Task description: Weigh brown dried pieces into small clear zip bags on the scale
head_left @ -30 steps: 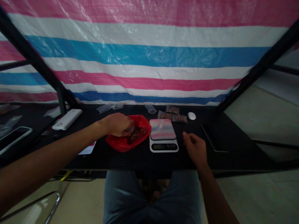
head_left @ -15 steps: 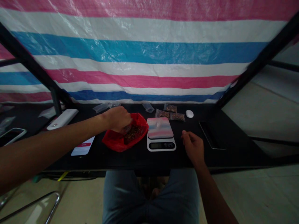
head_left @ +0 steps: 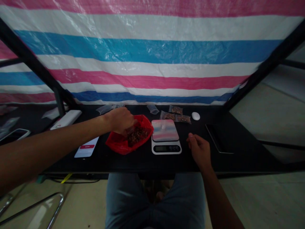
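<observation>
Dark brown bits (head_left: 137, 136) are held in a red plastic bag (head_left: 116, 143), where the left hand (head_left: 121, 121) is pinched on something hidden; the loosely curled right hand (head_left: 199, 151) is empty beside the scale (head_left: 165, 148).

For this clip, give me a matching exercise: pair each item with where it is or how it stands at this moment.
Items:
1. Left hand
2. Right hand
3. Digital kitchen scale
4. Small filled plastic bags

Places or states:
A. Just behind the scale on the black table
B. Between the red plastic bag and the right hand
C. Down at the mouth of the red plastic bag
D. Holding nothing, to the right of the scale

Right pairs: 1-C, 2-D, 3-B, 4-A.
</observation>
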`<state>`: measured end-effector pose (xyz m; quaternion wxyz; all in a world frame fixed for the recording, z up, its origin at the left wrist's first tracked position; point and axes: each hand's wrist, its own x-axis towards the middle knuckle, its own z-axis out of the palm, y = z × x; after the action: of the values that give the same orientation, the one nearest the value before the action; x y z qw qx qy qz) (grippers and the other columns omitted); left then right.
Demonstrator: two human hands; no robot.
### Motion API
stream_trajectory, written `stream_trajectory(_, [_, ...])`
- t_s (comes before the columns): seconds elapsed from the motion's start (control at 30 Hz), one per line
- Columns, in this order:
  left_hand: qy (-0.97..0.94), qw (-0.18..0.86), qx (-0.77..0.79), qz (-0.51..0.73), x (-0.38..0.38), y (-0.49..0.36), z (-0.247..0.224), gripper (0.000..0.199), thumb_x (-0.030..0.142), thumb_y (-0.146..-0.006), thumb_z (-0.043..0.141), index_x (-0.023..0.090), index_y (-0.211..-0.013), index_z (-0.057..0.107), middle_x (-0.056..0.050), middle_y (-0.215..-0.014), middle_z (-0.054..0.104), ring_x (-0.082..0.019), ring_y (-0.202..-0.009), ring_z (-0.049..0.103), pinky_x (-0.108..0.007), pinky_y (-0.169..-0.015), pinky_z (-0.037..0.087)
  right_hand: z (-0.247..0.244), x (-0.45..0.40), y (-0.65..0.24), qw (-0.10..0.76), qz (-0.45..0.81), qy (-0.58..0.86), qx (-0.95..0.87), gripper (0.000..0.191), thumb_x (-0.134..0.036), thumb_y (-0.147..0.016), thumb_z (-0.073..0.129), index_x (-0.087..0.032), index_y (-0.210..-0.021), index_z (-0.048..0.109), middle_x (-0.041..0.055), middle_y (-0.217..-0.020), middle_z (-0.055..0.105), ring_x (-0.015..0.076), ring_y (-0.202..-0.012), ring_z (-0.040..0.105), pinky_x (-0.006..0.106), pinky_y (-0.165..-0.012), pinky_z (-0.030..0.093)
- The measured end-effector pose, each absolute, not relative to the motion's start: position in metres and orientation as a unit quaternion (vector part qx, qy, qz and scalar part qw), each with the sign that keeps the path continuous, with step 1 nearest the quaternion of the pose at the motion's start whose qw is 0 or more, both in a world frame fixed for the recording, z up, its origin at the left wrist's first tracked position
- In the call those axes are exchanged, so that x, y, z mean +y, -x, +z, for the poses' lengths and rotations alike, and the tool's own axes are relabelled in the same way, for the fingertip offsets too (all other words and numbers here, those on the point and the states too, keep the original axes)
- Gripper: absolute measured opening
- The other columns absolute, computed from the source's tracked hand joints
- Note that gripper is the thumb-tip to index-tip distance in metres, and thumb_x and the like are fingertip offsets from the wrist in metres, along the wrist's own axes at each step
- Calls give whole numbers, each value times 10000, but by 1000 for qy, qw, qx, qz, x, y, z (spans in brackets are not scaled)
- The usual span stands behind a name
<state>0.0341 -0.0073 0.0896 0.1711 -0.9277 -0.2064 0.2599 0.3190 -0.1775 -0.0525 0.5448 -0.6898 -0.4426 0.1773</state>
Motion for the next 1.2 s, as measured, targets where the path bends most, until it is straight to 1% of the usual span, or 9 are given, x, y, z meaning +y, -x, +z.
stream_trajectory(0.2, [936,188,-202,218,-6,-33,91,200,276,-894,715,138,-1017,789,-172,-890,807,-272,-768,757,-320,-672,463,-53,-176,-319,540,178,697,-438,584,-718,-877,571,-194,-622,608,-26,-517,448,126,-493,420,270,-478,304])
stream_trajectory(0.33, [936,204,-182,220,-6,-31,92,236,321,-892,733,144,-1037,792,-168,-912,813,-280,-781,761,-322,-640,438,-52,-177,-319,538,177,698,-439,584,-715,-878,578,-194,-614,608,-24,-513,451,126,-490,423,267,-476,309])
stream_trajectory(0.47, [929,206,-195,237,-6,-29,92,192,320,-891,747,147,-957,799,-147,-948,821,-255,-804,759,-307,-633,412,-51,-177,-318,539,181,697,-437,578,-712,-872,588,-192,-619,616,-25,-513,449,126,-487,422,263,-467,312])
stream_trajectory(0.57, [930,191,-201,240,-3,-28,92,267,420,-869,794,158,-917,802,-137,-907,816,-252,-801,757,-304,-634,397,-49,-177,-316,538,185,699,-433,585,-722,-863,594,-192,-616,617,-24,-511,449,126,-482,422,260,-458,307])
stream_trajectory(0.7, [949,100,-228,194,-2,-24,93,367,510,-840,806,177,-993,799,-120,-855,795,-243,-750,727,-302,-653,401,-48,-177,-316,538,184,694,-442,601,-735,-860,594,-191,-605,616,-19,-506,461,127,-478,428,261,-457,310])
stream_trajectory(0.87, [950,-116,-235,168,-5,-16,98,247,270,-840,776,194,-1073,744,-50,-955,781,-207,-818,703,-279,-679,413,-46,-178,-316,538,180,688,-453,605,-731,-879,594,-193,-605,618,-13,-507,479,132,-475,443,264,-458,330])
stream_trajectory(1.0, [923,-281,-238,114,-7,-10,107,326,154,-848,710,155,-1174,703,-49,-1094,773,-178,-939,693,-247,-809,482,-45,-178,-315,539,187,682,-457,618,-751,-876,584,-196,-605,614,-11,-513,479,134,-477,446,264,-456,342])
stream_trajectory(1.1, [914,-340,-207,83,-4,-7,116,296,192,-917,647,144,-1205,695,-56,-1121,772,-172,-982,685,-243,-865,497,-46,-177,-316,537,191,684,-455,625,-762,-869,577,-199,-600,604,-12,-516,472,137,-484,453,264,-458,344])
stream_trajectory(1.2, [911,-353,-206,59,7,-9,121,304,232,-950,608,120,-1220,688,-84,-1148,767,-180,-1001,680,-250,-873,503,-47,-176,-316,536,191,686,-453,618,-755,-866,581,-198,-598,603,-15,-521,465,137,-494,452,265,-471,348])
